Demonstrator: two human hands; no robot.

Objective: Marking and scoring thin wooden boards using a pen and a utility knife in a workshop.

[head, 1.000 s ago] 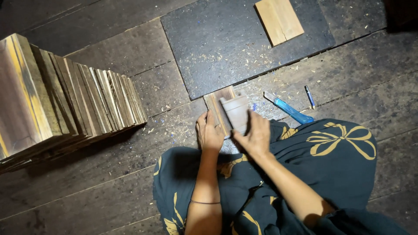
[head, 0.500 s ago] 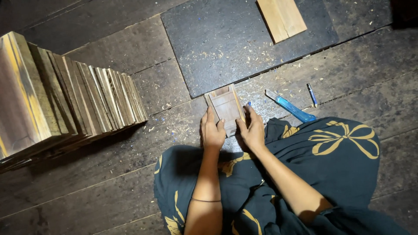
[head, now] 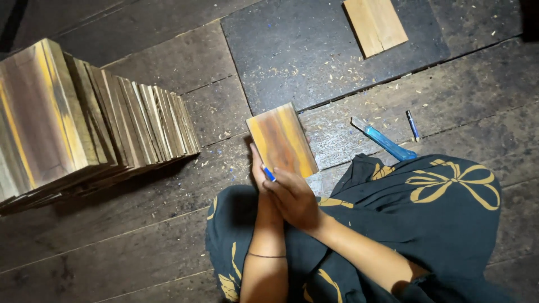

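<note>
Floor [head: 140,235]: dark planks strewn with pale shavings.
Stack [head: 84,120]: wooden slabs on edge, leaning, at 9 o'clock of the hands, well apart.
Mat [head: 314,50]: dark sheet at 12 o'clock, bearing a pale board [head: 375,23] at its far edge.
Slab [head: 282,140]: streaked orange-brown piece, centre of view, held above the floor; its long axis runs from 6 to 12 o'clock, leaning slightly to 11.
Left hand [head: 259,171]: at the slab's near-left corner, mostly hidden by the right; fingers seem closed on its edge, though I cannot tell for sure.
Right hand [head: 295,197]: just at 6 o'clock of the slab, touching its near end, fingers closed on a small blue tool [head: 268,173]. It is the nearer hand.
Knife [head: 383,139]: blue-handled, on the floor at 3 o'clock.
Pen [head: 412,124]: just beyond the knife.
</note>
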